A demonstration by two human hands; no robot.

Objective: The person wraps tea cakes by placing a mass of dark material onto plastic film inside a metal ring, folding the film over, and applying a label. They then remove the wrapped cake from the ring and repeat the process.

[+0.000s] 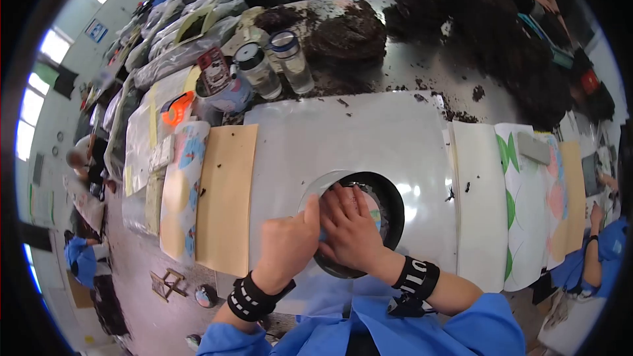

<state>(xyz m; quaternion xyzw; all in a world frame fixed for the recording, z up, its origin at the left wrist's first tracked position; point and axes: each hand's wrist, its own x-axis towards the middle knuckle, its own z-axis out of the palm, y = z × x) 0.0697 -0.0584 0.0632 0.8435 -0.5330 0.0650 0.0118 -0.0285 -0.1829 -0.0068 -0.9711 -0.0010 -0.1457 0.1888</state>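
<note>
A round black container stands on the shiny grey work surface in front of me. My right hand reaches into it, fingers stretched out and lying flat over a pale round item with coloured print. At the container's left side is my left hand, its fingers curled at a clear curved sheet by the rim. What the curled fingers grip is hidden. Both wrists wear black bands.
Stacked paper sheets lie left and right. Two lidded jars, a phone and an orange tape dispenser stand back left. Dark loose clumps lie behind. A co-worker's arm shows at right.
</note>
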